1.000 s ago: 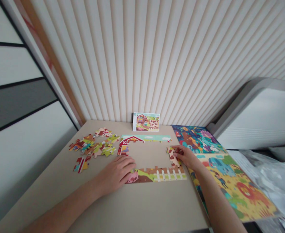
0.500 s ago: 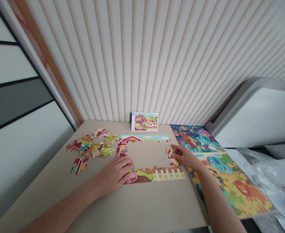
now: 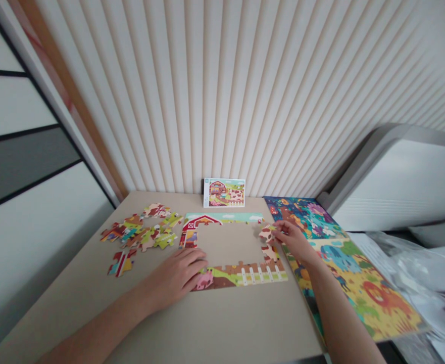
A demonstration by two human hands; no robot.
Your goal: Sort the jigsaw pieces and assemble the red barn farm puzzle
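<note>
A partly built farm puzzle [image 3: 241,275] lies on the beige table [image 3: 222,323], with a fence strip along the bottom, a red barn [image 3: 201,221] at top left and a sky strip on top. My left hand [image 3: 179,275] rests flat, fingers spread, on the bottom left corner by a pink pig piece. My right hand [image 3: 292,237] pinches a brown-and-white cow piece [image 3: 266,234] at the puzzle's right side, just above another piece joined to the fence.
Several loose puzzle pieces [image 3: 142,233] lie at the left of the table. A small reference picture [image 3: 224,192] leans against the ribbed wall. A large finished colourful puzzle board [image 3: 343,268] lies to the right, beside plastic wrap [image 3: 415,263].
My right hand has lifted slightly up and back along the puzzle's right side with the cow piece. My left hand has stayed on the bottom left corner.
</note>
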